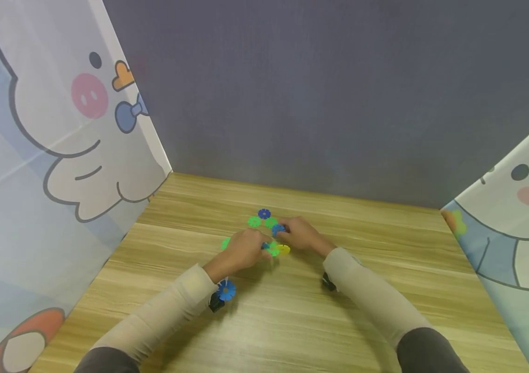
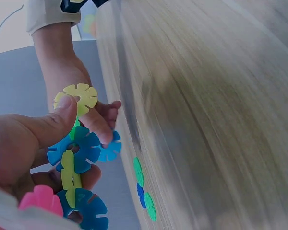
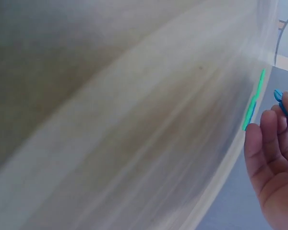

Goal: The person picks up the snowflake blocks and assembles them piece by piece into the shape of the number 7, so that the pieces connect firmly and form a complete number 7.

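Note:
My left hand (image 1: pixel 246 247) grips a joined chain of notched plastic snowflake discs. In the left wrist view its thumb presses a yellow disc (image 2: pixel 82 98), with blue discs (image 2: pixel 85 152), another yellow disc (image 2: pixel 68 173) and a pink disc (image 2: pixel 41 199) below. A blue disc (image 1: pixel 226 290) shows beside the left wrist in the head view. My right hand (image 1: pixel 300 234) pinches a single blue disc (image 1: pixel 278 230) between thumb and fingers, close beside the chain. The right wrist view catches this blue disc (image 3: pixel 284 109) nearly edge-on.
Beyond the hands, loose green discs (image 1: pixel 254 221) and a dark blue disc (image 1: pixel 264 213) lie on the wooden table (image 1: pixel 362 321). Another green disc (image 1: pixel 225 243) peeks out behind the left hand. A grey wall (image 1: pixel 320 103) stands at the back, with cartoon-printed panels on both sides.

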`<state>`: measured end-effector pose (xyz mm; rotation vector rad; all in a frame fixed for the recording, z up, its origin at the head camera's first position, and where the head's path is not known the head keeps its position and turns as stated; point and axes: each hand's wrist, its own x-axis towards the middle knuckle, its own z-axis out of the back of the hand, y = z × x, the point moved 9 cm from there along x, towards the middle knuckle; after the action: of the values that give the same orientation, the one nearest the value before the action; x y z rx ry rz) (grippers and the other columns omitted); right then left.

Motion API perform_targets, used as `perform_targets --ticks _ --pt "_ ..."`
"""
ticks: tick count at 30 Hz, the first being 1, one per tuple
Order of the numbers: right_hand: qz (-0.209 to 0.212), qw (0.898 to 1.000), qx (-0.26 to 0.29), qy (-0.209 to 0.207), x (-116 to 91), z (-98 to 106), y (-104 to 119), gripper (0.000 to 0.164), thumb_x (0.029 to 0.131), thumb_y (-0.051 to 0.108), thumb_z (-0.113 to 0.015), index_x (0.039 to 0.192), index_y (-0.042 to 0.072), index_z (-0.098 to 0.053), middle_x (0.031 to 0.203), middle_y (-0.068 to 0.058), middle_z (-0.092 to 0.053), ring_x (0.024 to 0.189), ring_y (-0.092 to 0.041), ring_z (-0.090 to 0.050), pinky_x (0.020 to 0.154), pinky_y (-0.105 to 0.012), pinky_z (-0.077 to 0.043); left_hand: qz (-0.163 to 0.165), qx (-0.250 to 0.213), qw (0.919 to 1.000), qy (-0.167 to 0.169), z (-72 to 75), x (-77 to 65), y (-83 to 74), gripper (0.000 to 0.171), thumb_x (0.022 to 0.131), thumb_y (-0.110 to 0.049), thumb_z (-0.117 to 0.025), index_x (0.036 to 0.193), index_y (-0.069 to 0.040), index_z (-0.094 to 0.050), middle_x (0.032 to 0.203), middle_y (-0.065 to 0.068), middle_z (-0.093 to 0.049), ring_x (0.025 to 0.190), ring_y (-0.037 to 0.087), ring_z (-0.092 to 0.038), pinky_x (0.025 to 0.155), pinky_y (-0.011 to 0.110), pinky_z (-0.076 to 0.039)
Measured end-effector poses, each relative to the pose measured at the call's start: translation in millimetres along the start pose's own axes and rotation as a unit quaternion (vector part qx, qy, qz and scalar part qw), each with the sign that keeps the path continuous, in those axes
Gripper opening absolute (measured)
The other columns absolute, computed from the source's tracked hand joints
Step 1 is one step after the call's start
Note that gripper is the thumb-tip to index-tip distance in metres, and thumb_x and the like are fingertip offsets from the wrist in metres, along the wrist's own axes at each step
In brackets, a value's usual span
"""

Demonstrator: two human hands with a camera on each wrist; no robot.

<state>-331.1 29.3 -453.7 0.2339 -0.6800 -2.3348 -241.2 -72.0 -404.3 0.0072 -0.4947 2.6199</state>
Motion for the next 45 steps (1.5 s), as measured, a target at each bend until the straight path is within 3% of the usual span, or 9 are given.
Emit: perform_targets --ticks 2,7,10,15,20,25,30,38,45 --pt "-0.006 1.0 0.014 -0.01 -3.5 3.9 0.4 0.014 0.099 0.019 -0.067 0.104 0.006 -0.066 0.064 0.005 -0.046 0.053 -0.007 -0.035 0.052 -0.021 -0.034 0.003 -0.005 1.0 0.003 -0.4 0.2 0.5 0.046 0.083 -0.032 -0.082 0.123 -0.01 -0.074 0.086 0.002 -0.078 0.049 0.003 -0.043 0.043 0.015 -0.041" --pt "-0.016 0.999 0.038 -0.027 -11.4 10.6 -0.7 0.037 0.096 0.022 -0.073 0.127 0.004 -0.062 0.076 0.002 -0.059 0.058 -0.008 -0.046 0.056 -0.022 -0.043 0.011 -0.014 0.9998 0.013 -2.6 0.9 1.7 0.046 0.085 -0.031 -0.081 0.124 -0.009 -0.073 0.099 0.006 -0.08 0.053 0.005 -0.053 0.043 0.015 -0.043" --pt "-0.014 0.998 0.05 -0.034 -15.6 13.0 -2.3 0.039 0.096 0.022 -0.073 0.128 0.004 -0.061 0.076 0.0 -0.06 0.057 -0.008 -0.046 0.054 -0.022 -0.043 0.02 -0.014 0.9995 0.018 -4.3 1.8 3.9 0.047 0.085 -0.032 -0.081 0.125 -0.009 -0.072 0.107 0.008 -0.079 0.055 0.006 -0.055 0.044 0.015 -0.043" --pt "-0.026 0.995 0.084 -0.044 -24.6 17.0 -6.7 0.036 0.099 0.024 -0.068 0.13 0.005 -0.062 0.072 0.002 -0.06 0.055 -0.009 -0.045 0.049 -0.022 -0.041 0.035 -0.005 0.9992 0.021 -5.4 3.5 7.1 0.049 0.084 -0.034 -0.081 0.126 -0.01 -0.072 0.106 0.008 -0.079 0.053 0.007 -0.055 0.042 0.016 -0.042" --pt "-0.028 0.991 0.121 -0.046 -32.8 19.2 -11.6 0.034 0.102 0.02 -0.062 0.131 0.004 -0.062 0.071 -0.001 -0.063 0.054 -0.011 -0.049 0.049 -0.023 -0.044 0.045 0.009 0.9986 0.027 -7.3 4.7 8.7 0.05 0.084 -0.036 -0.081 0.127 -0.011 -0.072 0.112 0.008 -0.078 0.064 0.01 -0.064 0.042 0.016 -0.043" --pt "-0.028 0.988 0.145 -0.037 -39.8 20.4 -13.3 0.034 0.104 0.02 -0.06 0.133 0.002 -0.06 0.071 -0.002 -0.064 0.055 -0.012 -0.053 0.049 -0.024 -0.045 0.051 -0.001 0.9983 0.026 -6.3 5.1 9.7 0.048 0.085 -0.035 -0.08 0.126 -0.011 -0.072 0.106 0.007 -0.079 0.064 0.012 -0.066 0.044 0.017 -0.044" --pt "-0.029 0.985 0.17 -0.026 -46.1 21.3 -13.2 0.03 0.103 0.018 -0.06 0.129 0.003 -0.06 0.073 -0.005 -0.066 0.058 -0.014 -0.058 0.052 -0.025 -0.049 0.058 -0.001 0.9982 0.018 -3.7 5.9 11.7 0.047 0.086 -0.036 -0.079 0.125 -0.012 -0.073 0.114 0.007 -0.078 0.087 0.02 -0.076 0.049 0.017 -0.05" --pt "-0.035 0.971 0.238 -0.004 -51.2 15.6 -16.2 0.027 0.101 0.012 -0.062 0.126 0.003 -0.058 0.078 -0.012 -0.067 0.064 -0.021 -0.066 0.058 -0.028 -0.058 0.069 0.005 0.9976 0.008 1.6 7.1 13.2 0.048 0.086 -0.037 -0.078 0.127 -0.012 -0.072 0.119 0.008 -0.076 0.099 0.026 -0.076 0.054 0.022 -0.055" --pt "-0.06 0.95 0.307 0.0 -54.9 10.4 -22.9 0.031 0.101 0.012 -0.062 0.128 -0.001 -0.054 0.082 -0.02 -0.067 0.065 -0.018 -0.065 0.063 -0.034 -0.062 0.077 0.005 0.9969 0.011 0.1 7.8 15.9 0.051 0.086 -0.039 -0.078 0.129 -0.012 -0.071 0.123 0.008 -0.074 0.105 0.026 -0.074 0.056 0.023 -0.055"
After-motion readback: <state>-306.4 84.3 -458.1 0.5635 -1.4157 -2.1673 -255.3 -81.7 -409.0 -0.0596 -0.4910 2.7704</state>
